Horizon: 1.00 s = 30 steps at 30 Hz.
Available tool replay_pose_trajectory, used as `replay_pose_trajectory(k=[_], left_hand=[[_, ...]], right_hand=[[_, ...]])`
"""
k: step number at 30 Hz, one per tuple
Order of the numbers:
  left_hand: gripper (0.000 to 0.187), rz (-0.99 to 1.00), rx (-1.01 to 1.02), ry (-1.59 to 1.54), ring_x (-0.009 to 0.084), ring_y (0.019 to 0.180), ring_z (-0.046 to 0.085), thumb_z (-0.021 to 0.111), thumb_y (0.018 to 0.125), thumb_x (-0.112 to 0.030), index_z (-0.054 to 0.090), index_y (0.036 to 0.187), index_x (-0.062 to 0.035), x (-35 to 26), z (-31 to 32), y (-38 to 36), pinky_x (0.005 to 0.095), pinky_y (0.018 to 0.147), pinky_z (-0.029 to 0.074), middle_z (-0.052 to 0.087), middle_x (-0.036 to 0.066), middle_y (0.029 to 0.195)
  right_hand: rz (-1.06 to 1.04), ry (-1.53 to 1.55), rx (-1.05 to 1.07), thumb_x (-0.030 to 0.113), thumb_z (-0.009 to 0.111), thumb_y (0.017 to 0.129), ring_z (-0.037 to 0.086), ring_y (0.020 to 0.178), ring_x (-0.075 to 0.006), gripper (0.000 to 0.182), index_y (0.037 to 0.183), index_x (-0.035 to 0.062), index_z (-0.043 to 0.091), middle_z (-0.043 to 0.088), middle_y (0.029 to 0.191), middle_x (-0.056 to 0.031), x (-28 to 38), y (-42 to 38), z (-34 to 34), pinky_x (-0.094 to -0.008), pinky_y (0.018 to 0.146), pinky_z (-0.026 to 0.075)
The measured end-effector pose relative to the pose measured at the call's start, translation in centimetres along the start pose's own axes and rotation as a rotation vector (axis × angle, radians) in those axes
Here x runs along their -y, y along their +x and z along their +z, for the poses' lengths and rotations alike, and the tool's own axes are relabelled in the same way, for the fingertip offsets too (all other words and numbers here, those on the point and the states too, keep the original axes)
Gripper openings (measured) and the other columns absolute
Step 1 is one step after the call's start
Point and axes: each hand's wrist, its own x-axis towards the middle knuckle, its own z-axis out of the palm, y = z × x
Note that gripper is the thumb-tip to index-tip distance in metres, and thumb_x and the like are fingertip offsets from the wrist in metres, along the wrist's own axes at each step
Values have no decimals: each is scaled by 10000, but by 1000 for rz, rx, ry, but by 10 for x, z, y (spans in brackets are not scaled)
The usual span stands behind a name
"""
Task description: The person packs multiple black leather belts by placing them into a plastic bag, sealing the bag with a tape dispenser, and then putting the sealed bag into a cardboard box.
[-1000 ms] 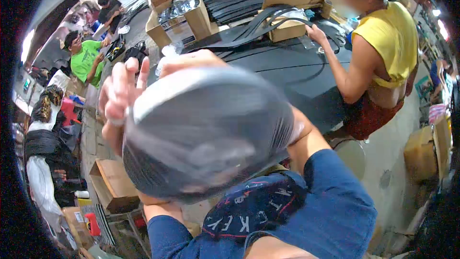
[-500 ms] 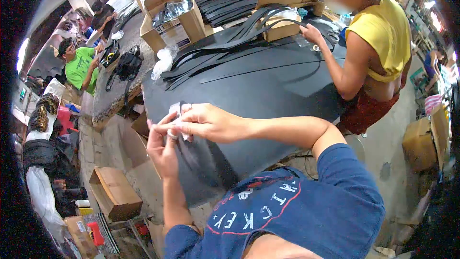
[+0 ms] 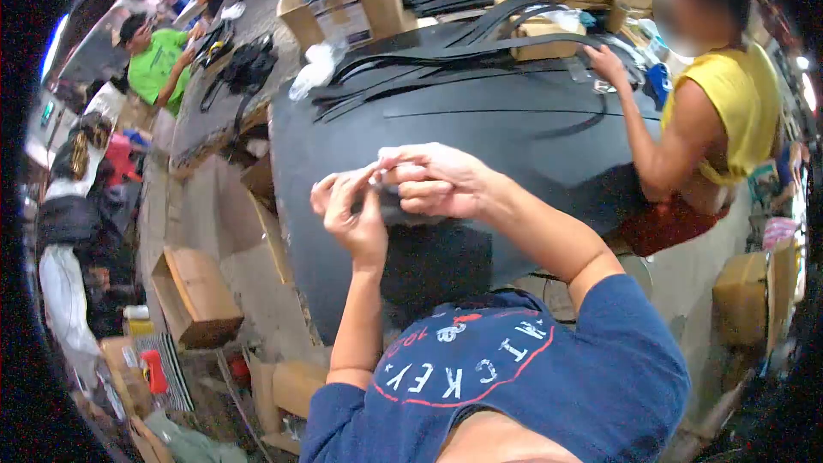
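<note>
My left hand is raised over the dark tabletop, its thumb and fingers pinched together. My right hand is closed beside it, with curled fingers, and the fingertips of both hands meet. Something small and pale seems to sit between them, but blur and the fingers hide what it is. Beyond the hands, long black straps lie across the table. A crumpled clear plastic bag rests by their left ends.
An open carton of wrapped pieces stands at the back left. To the right, a co-worker in a yellow top handles straps near a small cardboard box. Another person in green works far left. Empty cartons lie on the floor.
Both hands have shifted right and slightly up in view, partly with the camera's turn. My right hand's fingers are now more curled, and the pale strip-like thing seen earlier is mostly hidden.
</note>
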Motion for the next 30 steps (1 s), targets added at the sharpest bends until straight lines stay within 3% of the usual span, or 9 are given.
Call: replay_pose_trajectory(k=[3,6,9,13,17,19,21,25,30], left_hand=[[115,39,14,165,197,945,507,687,777,-50,689,891,-64,8,3,12,315,854,400,611,51,880],[75,-274,9,-72,242,979,474,674,819,-124,669,871,-71,27,11,19,364,917,336,616,60,962],[92,-119,49,8,256,1013,476,673,823,-127,664,878,-55,34,9,27,363,929,338,625,78,1014],[109,-81,151,-51,241,1025,524,672,826,-150,669,894,-64,42,5,31,379,944,318,648,67,1045],[103,-236,269,-39,177,879,599,670,836,-191,682,884,-102,19,-6,28,361,969,268,682,27,868],[102,-208,249,-17,189,810,611,670,833,-159,676,882,-70,11,-9,30,355,917,357,676,49,844],[90,-440,270,-263,179,836,610,669,827,-104,665,877,-30,3,-12,34,322,799,461,672,78,837],[85,-292,272,-147,174,855,586,675,823,-74,660,877,-9,13,-18,33,285,723,499,608,98,915],[115,-413,332,-232,110,769,595,684,849,-102,642,873,2,12,-27,38,267,691,492,593,50,894]], right_hand=[[-358,-369,31,267,456,991,547,616,-146,286,1044,22,594,542,913,-81,-11,-10,1,-241,570,477],[-1029,-1411,-294,48,624,868,579,797,-167,331,1188,-13,568,510,1054,-108,-39,-4,-15,-259,719,486],[-1289,-1630,-449,-38,653,790,602,842,-239,348,1133,-16,599,514,1083,-162,-57,21,-29,-305,719,501],[-1309,-1491,-549,-32,666,777,606,858,-266,279,1054,-19,635,542,1057,-166,-63,36,-32,-325,712,504],[-1364,-1451,-660,-9,699,748,599,828,-260,151,897,-5,677,627,892,-112,-60,36,-28,-344,719,483],[-1427,-1483,-625,-14,700,742,595,822,-262,163,903,2,681,637,896,-110,-59,37,-29,-343,738,474],[-1402,-1477,-604,-16,704,739,599,830,-258,172,909,2,683,640,902,-111,-58,37,-30,-336,746,477],[-1341,-1421,-485,-15,715,734,616,866,-248,196,927,-2,684,648,918,-115,-56,38,-29,-322,786,488],[-1353,-1375,-424,-18,749,693,638,876,-209,241,927,2,695,659,924,-115,-58,42,-30,-298,788,506]])
